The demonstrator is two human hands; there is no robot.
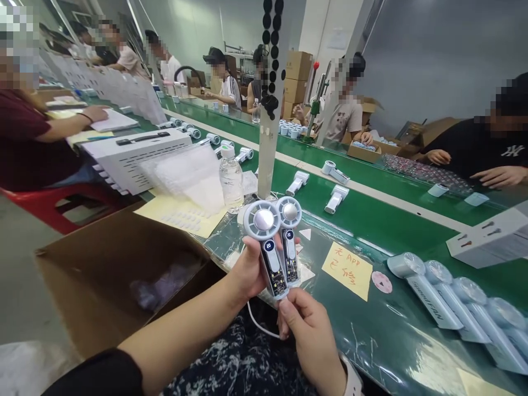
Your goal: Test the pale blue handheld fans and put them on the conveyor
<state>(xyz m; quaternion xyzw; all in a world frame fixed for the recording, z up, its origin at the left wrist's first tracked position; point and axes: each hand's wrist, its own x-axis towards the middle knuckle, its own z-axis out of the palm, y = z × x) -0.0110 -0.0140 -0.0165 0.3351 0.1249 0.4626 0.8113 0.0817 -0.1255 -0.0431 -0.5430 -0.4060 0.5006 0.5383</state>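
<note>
Two pale blue handheld fans stand upright side by side in my left hand [247,272], its thumb against the nearer one. The nearer fan [273,261] has a round silver hub, an exposed circuit board in its handle and a lit display that seems to read 20. Slightly behind it, the farther fan [291,253] also has a lit display and bare board. At the foot of the nearer handle, my right hand [311,330] is closed in a pinch on the end of a white cable [260,329]. The fingers hide the plug itself.
Several wrapped fans [437,308] lie at the right, near a yellow handwritten note [347,270]. A water bottle [231,181] stands beside a post [268,148]. An open cardboard box [111,275] sits at the left. Beyond, fans lie on a green conveyor [371,212], with co-workers across it.
</note>
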